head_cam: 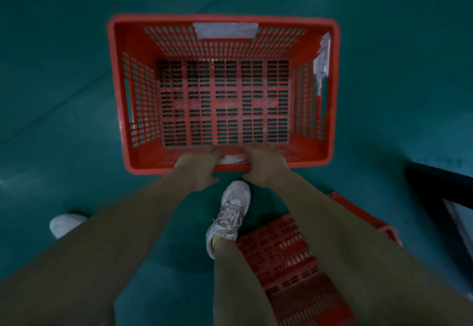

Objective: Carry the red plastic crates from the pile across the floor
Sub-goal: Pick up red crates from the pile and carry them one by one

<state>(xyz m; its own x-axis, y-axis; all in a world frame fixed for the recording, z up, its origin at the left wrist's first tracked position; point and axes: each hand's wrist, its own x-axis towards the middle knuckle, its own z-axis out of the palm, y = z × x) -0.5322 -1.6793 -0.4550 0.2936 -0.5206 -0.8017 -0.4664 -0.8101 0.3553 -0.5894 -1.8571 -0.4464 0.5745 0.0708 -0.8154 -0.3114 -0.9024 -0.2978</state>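
Observation:
A red slotted plastic crate [143, 151] fills the middle of the view, open side up, with nothing inside it. White paper labels stick to its far wall and right wall. My left hand [198, 169] and my right hand [265, 166] grip the crate's near rim side by side, fingers curled over the edge into the crate. A second red crate [289, 256] lies on the floor at the lower right, partly hidden by my right forearm and leg.
The floor [64, 82] is dark green. My white sneakers stand below the crate, one [230, 213] in the middle, one [65, 223] at the left. A dark frame or ledge [442, 187] runs along the right edge.

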